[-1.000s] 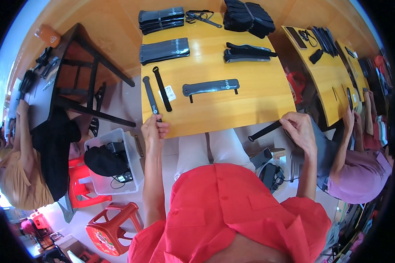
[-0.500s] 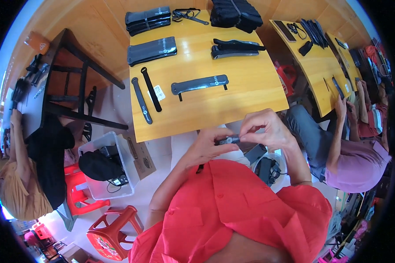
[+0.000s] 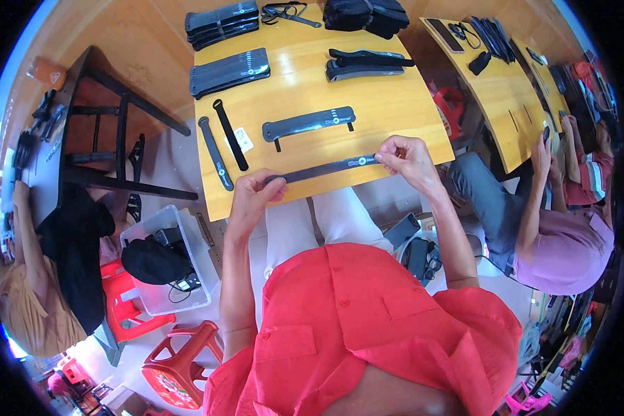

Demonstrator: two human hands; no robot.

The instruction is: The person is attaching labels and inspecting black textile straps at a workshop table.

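Observation:
Stretched between my two hands is a dark grey strap (image 3: 322, 168) with white print near its right end, held over the near edge of the yellow table (image 3: 388, 114). My left hand (image 3: 252, 199) pinches its left end, and my right hand (image 3: 409, 163) pinches the other end with thumb and fingers. Beyond it lies a flat grey strap bundle (image 3: 308, 125), with two short black ends sticking out below. On the left of the table are a loose grey strap (image 3: 215, 154) and a loose black strap (image 3: 230, 135), beside a small white label (image 3: 244, 140).
Strap stacks (image 3: 229, 71) and a tied black bundle (image 3: 366, 17) sit farther back. Left of me are a clear plastic bin (image 3: 194, 267) and a red stool (image 3: 177, 367). A person in a purple shirt (image 3: 565, 243) works at another yellow table (image 3: 489, 104) on the right.
My hands have moved apart and forward from near my body to the table edge. The strap, bunched up and mostly hidden before, is now drawn out straight between them.

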